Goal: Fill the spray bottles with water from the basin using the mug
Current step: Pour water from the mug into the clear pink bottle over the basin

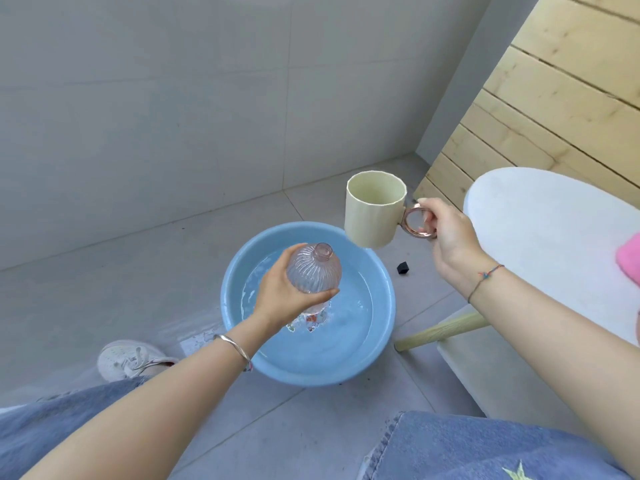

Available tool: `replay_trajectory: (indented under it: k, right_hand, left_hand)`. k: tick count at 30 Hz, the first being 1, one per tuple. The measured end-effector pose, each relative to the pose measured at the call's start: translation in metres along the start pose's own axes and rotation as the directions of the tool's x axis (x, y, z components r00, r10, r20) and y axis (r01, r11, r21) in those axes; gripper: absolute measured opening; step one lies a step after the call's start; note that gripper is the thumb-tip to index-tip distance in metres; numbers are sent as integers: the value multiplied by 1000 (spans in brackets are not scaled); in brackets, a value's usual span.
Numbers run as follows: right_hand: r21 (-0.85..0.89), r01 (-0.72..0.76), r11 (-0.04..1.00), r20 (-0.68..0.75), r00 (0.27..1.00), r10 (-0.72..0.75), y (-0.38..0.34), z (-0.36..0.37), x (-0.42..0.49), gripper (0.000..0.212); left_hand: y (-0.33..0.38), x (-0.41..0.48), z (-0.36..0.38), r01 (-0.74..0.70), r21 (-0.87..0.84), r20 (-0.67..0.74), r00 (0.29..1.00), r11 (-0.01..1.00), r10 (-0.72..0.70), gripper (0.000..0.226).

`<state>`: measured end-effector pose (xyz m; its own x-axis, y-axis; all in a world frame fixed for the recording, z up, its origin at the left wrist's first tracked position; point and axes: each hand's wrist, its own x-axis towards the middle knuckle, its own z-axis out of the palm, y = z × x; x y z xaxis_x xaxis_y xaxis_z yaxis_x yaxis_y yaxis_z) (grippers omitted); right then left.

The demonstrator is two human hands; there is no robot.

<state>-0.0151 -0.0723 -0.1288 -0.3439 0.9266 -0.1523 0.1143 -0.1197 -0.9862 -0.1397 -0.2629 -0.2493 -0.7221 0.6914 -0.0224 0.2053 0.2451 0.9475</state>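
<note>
A blue basin (235,327) with water in it sits on the grey tiled floor. Over it my left hand (284,299) grips a clear ribbed bottle (315,271) around its body, open neck pointing up, with no spray head on it. My right hand (446,237) holds a cream mug (374,213) by its round copper-coloured handle, upright, above the basin's far right rim and to the upper right of the bottle's mouth. The mug's inside looks pale; I cannot tell its water level.
A small black cap (402,267) lies on the floor right of the basin. A white round table (554,223) with a wooden leg (440,332) stands at right, a pink thing (630,258) at its edge. My knees and a white shoe (128,358) are in front.
</note>
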Motion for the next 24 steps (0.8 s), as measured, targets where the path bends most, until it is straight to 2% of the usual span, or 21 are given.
replay_trajectory:
  k: [4, 8, 14, 19, 24]
  right_hand:
    - [211, 37, 977, -2, 999, -38, -28, -20, -10, 40]
    - [309, 63, 949, -83, 996, -39, -47, -65, -20, 33]
    - [298, 96, 950, -245, 969, -21, -47, -132, -31, 30]
    - [196, 83, 977, -347, 938, -10, -33, -165, -28, 33]
    - [170, 27, 985, -403, 914, 44, -20, -178, -28, 35]
  left_hand:
    - [38, 5, -5, -79, 13, 32, 996, 997, 78, 80]
    - [79, 7, 2, -163, 12, 69, 984, 987, 162, 80]
    - [130, 0, 32, -268, 5, 132, 955, 963, 265, 85]
    - [156, -11, 66, -285, -39, 182, 940, 958, 287, 83]
    - [173, -24, 98, -296, -67, 238, 923, 953, 303, 88]
